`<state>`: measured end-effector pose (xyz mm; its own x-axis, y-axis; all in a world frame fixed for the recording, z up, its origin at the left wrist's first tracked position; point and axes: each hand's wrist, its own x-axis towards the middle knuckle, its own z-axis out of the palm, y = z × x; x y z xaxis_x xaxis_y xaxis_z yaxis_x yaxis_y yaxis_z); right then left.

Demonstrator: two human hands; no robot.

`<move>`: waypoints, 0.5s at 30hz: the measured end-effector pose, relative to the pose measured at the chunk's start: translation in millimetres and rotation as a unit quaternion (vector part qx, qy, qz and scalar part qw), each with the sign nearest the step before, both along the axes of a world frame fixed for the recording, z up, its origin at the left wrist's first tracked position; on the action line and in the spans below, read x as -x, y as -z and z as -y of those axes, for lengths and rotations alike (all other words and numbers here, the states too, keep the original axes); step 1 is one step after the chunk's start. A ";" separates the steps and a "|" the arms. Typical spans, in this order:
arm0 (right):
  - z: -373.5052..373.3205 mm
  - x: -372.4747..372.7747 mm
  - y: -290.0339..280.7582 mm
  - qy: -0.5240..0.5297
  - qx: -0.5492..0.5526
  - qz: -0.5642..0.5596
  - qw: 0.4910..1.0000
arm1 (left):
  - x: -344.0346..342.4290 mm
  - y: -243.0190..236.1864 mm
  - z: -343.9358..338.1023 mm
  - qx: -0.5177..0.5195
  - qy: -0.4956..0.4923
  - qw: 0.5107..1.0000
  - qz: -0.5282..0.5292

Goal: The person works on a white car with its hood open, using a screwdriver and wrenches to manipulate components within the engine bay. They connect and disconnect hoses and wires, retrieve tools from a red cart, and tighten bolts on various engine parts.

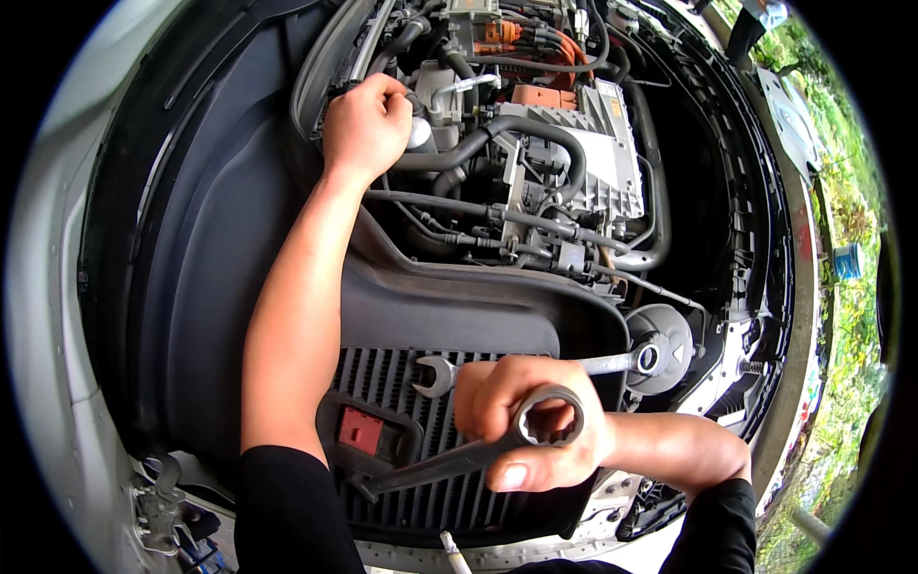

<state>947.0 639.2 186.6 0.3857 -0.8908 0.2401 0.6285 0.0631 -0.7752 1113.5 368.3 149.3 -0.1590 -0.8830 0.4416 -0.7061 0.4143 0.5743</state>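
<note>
My right hand (535,421) is closed around two combination wrenches, held above a black ribbed grille. The dark wrench (449,466) has its ring end toward me and its shank slanting down to the left. The silver wrench (612,364) lies crosswise in the fist, its open jaw out on the left and its ring end on the right. Farther off, my left hand (368,129) has its fingers curled at the left edge of the engine bay, beside a metal bar (371,43) and black hoses. Whatever its fingers grip is hidden.
Hoses and pipes surround a silver finned housing (598,158), with orange cables (550,38) beyond. A black plastic trim (449,311) borders the bay. The ribbed grille (449,507) carries a red square part (360,430). A cigarette (454,553) juts in from below.
</note>
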 end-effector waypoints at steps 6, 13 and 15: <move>25.7 -8.5 -13.0 -0.155 0.076 -0.248 0.953 | 4.8 -3.4 1.9 0.015 0.013 1.000 -0.022; 107.7 40.9 -96.1 0.263 -0.083 -0.221 0.935 | -15.8 2.5 3.3 0.007 -0.023 1.000 -0.019; 141.4 55.9 -115.2 0.364 -0.051 -0.235 0.900 | -5.2 4.6 6.2 0.022 -0.016 0.999 -0.024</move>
